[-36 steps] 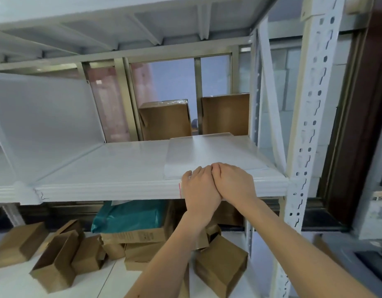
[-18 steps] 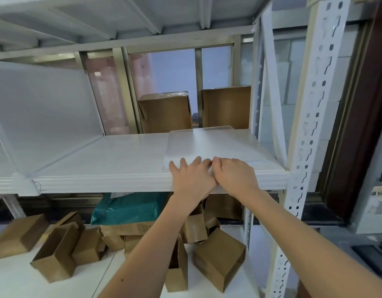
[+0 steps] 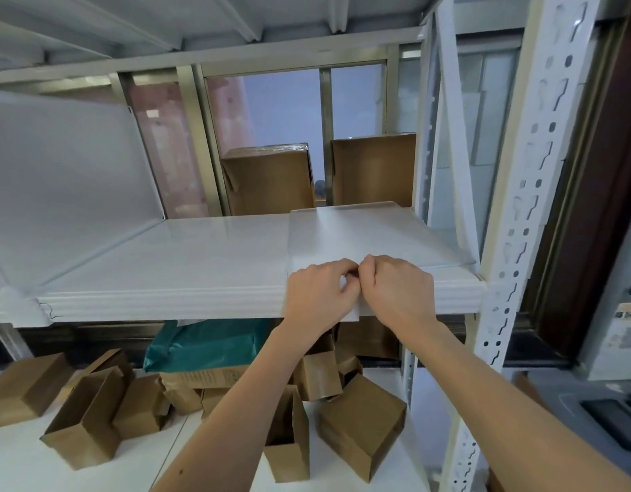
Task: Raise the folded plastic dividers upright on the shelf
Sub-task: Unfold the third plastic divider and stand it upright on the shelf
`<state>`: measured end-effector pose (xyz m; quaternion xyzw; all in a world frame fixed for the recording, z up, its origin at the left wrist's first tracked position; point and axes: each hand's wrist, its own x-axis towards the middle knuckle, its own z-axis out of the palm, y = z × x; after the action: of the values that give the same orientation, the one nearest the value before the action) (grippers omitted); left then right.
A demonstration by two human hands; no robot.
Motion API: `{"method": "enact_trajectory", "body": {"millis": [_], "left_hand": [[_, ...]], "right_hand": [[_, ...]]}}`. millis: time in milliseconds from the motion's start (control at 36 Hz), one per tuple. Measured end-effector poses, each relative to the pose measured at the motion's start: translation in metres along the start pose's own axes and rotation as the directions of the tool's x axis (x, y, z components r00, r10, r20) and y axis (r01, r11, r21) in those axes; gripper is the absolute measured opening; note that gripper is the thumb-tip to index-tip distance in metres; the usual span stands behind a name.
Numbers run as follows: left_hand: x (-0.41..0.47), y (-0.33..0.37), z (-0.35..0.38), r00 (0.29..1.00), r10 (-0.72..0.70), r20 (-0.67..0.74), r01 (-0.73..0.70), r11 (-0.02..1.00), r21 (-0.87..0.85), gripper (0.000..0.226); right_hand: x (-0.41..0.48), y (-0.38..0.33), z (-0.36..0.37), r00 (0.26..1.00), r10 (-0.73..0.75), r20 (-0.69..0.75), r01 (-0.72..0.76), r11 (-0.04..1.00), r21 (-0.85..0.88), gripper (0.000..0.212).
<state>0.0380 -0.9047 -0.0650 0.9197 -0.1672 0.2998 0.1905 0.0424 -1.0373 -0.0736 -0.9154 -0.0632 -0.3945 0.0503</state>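
Note:
A translucent white plastic divider (image 3: 363,232) lies flat and folded on the right part of the white shelf (image 3: 186,264). Its front flap hangs over the shelf's front lip. My left hand (image 3: 317,292) and my right hand (image 3: 399,292) meet at that front edge, knuckles touching, and the fingers of both pinch the divider's near edge. Another white divider (image 3: 65,179) stands upright at the left end of the same shelf.
The perforated white upright post (image 3: 519,221) rises just right of my hands. Two brown cartons (image 3: 271,179) stand behind the shelf by the window. Below, several open cardboard boxes (image 3: 86,413) and a teal bag (image 3: 214,346) lie on the lower shelf.
My hands slid from the shelf's front lip up onto the divider's near edge and curled from flat to pinching. The camera tilted slightly upward.

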Motion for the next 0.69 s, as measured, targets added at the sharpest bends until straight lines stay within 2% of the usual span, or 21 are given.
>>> {"method": "enact_trajectory", "body": {"millis": [139, 250, 333, 417, 528, 611, 694], "left_hand": [[-0.001, -0.001, -0.002, 0.999, -0.047, 0.019, 0.047, 0.998, 0.03, 0.032], [-0.003, -0.011, -0.005, 0.985, -0.171, 0.033, 0.159, 0.959, 0.236, 0.067], [-0.003, -0.012, -0.007, 0.972, -0.227, 0.057, 0.202, 0.936, 0.287, 0.078], [0.001, -0.013, -0.008, 0.967, -0.235, 0.095, 0.202, 0.941, 0.272, 0.077], [0.009, -0.011, -0.013, 0.963, -0.204, 0.175, 0.155, 0.954, 0.258, 0.075], [0.008, -0.013, -0.013, 0.971, -0.168, 0.17, 0.128, 0.966, 0.223, 0.066], [0.003, -0.028, -0.017, 0.976, -0.178, 0.124, 0.155, 0.972, 0.175, 0.049]], "right_hand": [[-0.002, -0.002, -0.002, 0.997, -0.072, 0.033, 0.076, 0.988, -0.133, 0.022], [-0.002, -0.004, -0.003, 0.992, -0.077, 0.103, 0.097, 0.974, -0.206, 0.015], [0.003, -0.005, -0.008, 0.982, -0.095, 0.16, 0.131, 0.964, -0.233, 0.01], [0.011, -0.002, -0.01, 0.968, -0.149, 0.203, 0.199, 0.947, -0.254, 0.012], [0.01, -0.001, -0.014, 0.967, -0.118, 0.226, 0.175, 0.952, -0.252, 0.015], [0.006, 0.001, -0.009, 0.98, -0.127, 0.155, 0.159, 0.964, -0.215, 0.014], [0.008, 0.0, -0.002, 0.996, -0.082, 0.047, 0.089, 0.981, -0.17, 0.034]]}}
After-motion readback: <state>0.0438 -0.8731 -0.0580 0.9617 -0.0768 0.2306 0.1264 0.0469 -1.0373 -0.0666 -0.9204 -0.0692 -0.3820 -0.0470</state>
